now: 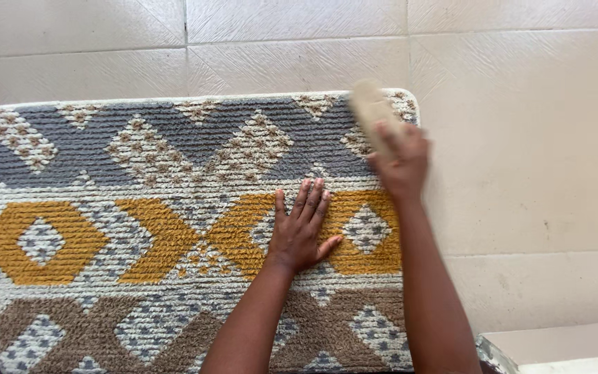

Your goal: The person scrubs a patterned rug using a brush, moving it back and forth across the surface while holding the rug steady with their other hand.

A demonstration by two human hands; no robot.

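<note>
The brush (372, 114) in your right hand (401, 163) is blurred, its bristles impossible to make out; your fingers are closed around it at the rug's (140, 228) top right corner. Rug's bottom edge is cut off. Tufted, ribbed pile, diamonds. Your left hand (301, 232) lies open, flat on the yellow band.

On the floor (520, 138) lies the mat (105, 228); brush (372, 114) on its far right corner.
</note>
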